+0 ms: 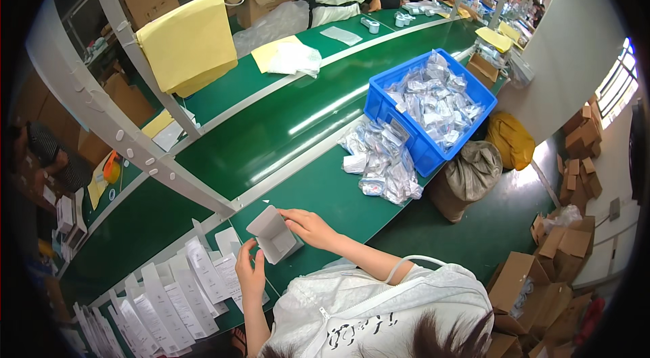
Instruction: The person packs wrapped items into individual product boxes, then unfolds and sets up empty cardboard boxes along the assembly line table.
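Note:
Between my hands is a small white carton (276, 244), its top open toward me and a flap standing up at the far left. My right hand (308, 228) grips the carton's far right edge, fingers over the rim. At its near left side is my left hand (251, 273), with bent fingers and thumb against the carton. Left of it, flattened white cartons (172, 300) lie in overlapping rows on the green bench. To the right, a pile of clear bags with small white parts (382, 163) rests beside a blue crate (423, 163) full of similar bags.
A green conveyor belt (271, 148) runs behind the bench, past a grey metal post (156, 158). Yellow sheets (186, 43) hang at the upper left. Sacks (467, 172) and brown cardboard boxes (542, 290) stand on the floor at right. Other people work along the far side.

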{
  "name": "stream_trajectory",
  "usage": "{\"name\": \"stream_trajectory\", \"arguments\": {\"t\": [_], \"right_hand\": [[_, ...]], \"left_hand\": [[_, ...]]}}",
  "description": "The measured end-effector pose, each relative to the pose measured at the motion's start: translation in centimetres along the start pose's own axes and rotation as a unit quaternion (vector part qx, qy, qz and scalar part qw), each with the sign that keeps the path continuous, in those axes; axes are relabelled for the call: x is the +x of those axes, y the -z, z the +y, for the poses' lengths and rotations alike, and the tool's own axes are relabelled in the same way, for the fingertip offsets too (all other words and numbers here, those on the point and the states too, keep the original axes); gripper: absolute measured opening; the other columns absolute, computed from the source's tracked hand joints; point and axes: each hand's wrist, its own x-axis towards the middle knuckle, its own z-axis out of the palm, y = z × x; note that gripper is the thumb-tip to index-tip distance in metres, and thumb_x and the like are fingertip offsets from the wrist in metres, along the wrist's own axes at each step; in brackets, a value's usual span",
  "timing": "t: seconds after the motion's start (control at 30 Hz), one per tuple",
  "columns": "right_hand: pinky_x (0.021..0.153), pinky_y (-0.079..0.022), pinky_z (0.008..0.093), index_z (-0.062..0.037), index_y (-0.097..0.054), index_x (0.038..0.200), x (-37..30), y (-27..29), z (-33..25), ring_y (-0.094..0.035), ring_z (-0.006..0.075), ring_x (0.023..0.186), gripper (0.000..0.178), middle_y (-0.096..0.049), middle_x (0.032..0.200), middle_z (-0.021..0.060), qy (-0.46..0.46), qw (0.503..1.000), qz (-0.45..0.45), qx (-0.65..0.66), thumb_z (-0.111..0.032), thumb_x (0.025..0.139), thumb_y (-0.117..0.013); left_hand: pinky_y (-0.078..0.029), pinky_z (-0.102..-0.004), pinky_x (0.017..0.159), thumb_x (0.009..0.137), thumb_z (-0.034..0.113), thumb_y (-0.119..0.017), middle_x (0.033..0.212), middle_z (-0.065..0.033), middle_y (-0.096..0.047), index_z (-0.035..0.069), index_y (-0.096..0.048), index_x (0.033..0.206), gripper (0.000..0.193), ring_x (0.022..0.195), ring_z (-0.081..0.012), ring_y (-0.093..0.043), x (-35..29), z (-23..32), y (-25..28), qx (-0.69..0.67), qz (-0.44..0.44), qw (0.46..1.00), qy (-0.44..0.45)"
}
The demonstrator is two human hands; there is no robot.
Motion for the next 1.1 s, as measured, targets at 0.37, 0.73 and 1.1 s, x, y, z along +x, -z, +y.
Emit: {"name": "stream_trajectory", "arguments": {"t": [0.37,0.73,1.1], "right_hand": [[0.086,-0.040,0.0333,-0.0032,-0.024,0.133,-0.4,0.7,-1.0,-0.047,0.0285,0.104,0.072,-0.042,0.121,0.0144,0.091,0.978,-0.079,-0.168,-0.030,0.077,-0.061],[0.086,-0.039,0.0347,-0.0025,-0.024,0.130,0.4,0.8,-0.7,-0.045,0.0294,0.104,0.083,-0.041,0.116,0.0140,0.018,0.986,-0.128,-0.107,-0.025,0.066,-0.072],[0.088,-0.039,0.0346,-0.0029,-0.026,0.129,0.3,0.7,-0.7,-0.045,0.0279,0.104,0.081,-0.040,0.115,0.0132,0.013,0.989,-0.124,-0.082,-0.022,0.066,-0.072]], "left_hand": [[-0.040,-0.0306,0.077,0.090,0.024,-0.038,0.099,-0.0143,-0.057,0.000,-0.049,0.107,0.032,0.086,-0.0256,-0.053,-0.7,0.1,-0.5,0.001,-0.054,0.998,0.032],[-0.040,-0.0324,0.078,0.091,0.026,-0.034,0.100,-0.0158,-0.057,0.000,-0.049,0.106,0.033,0.086,-0.0271,-0.053,-0.6,0.8,-0.6,0.010,-0.050,0.998,0.034],[-0.042,-0.0346,0.075,0.091,0.025,-0.037,0.097,-0.0174,-0.057,-0.001,-0.049,0.104,0.031,0.083,-0.0295,-0.055,-0.5,0.5,-0.7,0.012,-0.042,0.999,0.024]]}}
